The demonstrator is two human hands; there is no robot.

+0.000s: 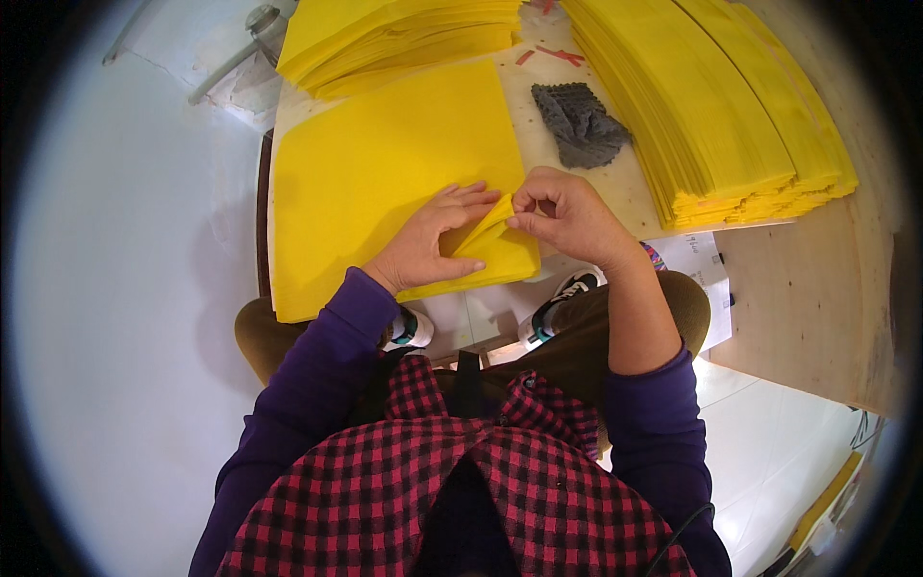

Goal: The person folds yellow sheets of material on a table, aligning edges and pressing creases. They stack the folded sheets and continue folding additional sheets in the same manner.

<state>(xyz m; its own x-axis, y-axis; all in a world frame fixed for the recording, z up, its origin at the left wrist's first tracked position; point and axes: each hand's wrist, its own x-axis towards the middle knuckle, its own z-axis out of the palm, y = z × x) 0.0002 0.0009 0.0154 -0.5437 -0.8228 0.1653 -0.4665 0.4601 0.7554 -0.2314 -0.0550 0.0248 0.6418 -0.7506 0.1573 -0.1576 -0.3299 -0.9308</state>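
Note:
A wide yellow fabric sheet [385, 144] lies flat on the table before me, possibly with more layers beneath it. Its near right corner is lifted and folded back. My right hand [567, 213] pinches the raised corner between thumb and fingers. My left hand [437, 236] rests on the sheet just left of that fold, palm down, with its thumb apart from the fingers. The underside of the lifted corner lies partly in the gap between both hands.
Tall stacks of folded yellow fabric [692, 106] stand at the right, and another yellow stack [404, 38] is at the back. Between them lie a crumpled dark grey cloth [579, 125] and red strips [560, 55]. A white wall [125, 240] borders the left.

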